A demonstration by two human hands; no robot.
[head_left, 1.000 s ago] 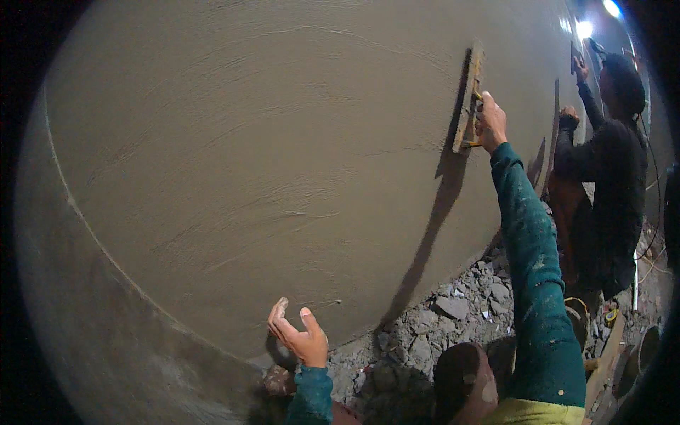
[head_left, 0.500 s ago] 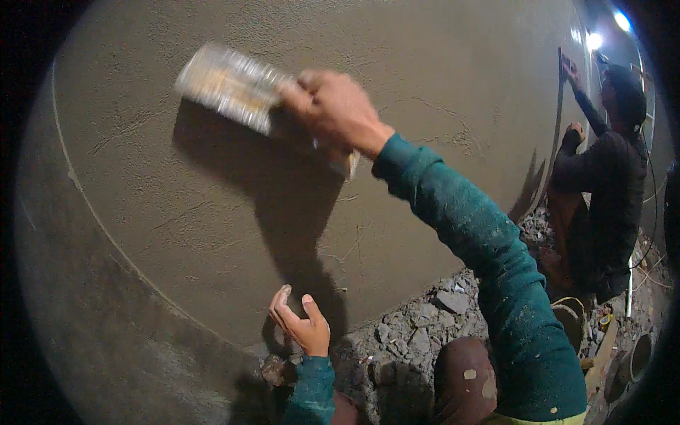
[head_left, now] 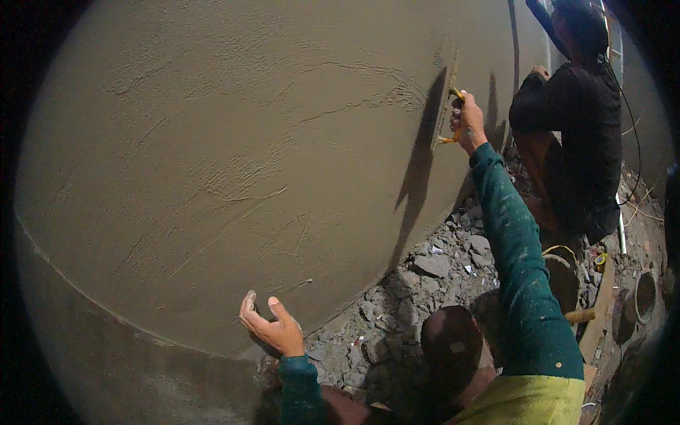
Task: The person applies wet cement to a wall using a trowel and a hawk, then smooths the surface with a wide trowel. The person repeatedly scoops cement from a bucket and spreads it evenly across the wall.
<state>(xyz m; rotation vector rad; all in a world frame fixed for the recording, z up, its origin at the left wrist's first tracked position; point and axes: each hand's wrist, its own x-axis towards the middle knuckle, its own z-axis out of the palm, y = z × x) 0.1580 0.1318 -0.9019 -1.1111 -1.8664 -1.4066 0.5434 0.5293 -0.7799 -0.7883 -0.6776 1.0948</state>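
A broad wall of wet grey-brown plaster (head_left: 212,127) fills most of the view, with rough, wrinkled streaks across its middle and upper parts. Out to the right, my right hand (head_left: 470,124) grips the yellow handle of a plastering float (head_left: 444,117). The float's long flat blade appears almost edge-on, close along the wall, and casts a dark shadow to its left; whether its whole face touches cannot be told. My left hand (head_left: 275,327) is low by the plaster's bottom edge, fingers curved and apart, holding nothing.
Broken rubble (head_left: 432,265) lies along the wall's foot. At the right a co-worker in dark clothes (head_left: 574,120) crouches by the same wall. Near them are a bucket (head_left: 563,280), a wooden plank (head_left: 602,319) and a round container (head_left: 645,297). A smoother grey band (head_left: 134,361) runs below the plaster.
My right hand has swept the float from the upper left across to the right, and the blade has turned from broadside to nearly edge-on. My left hand stays low and open.
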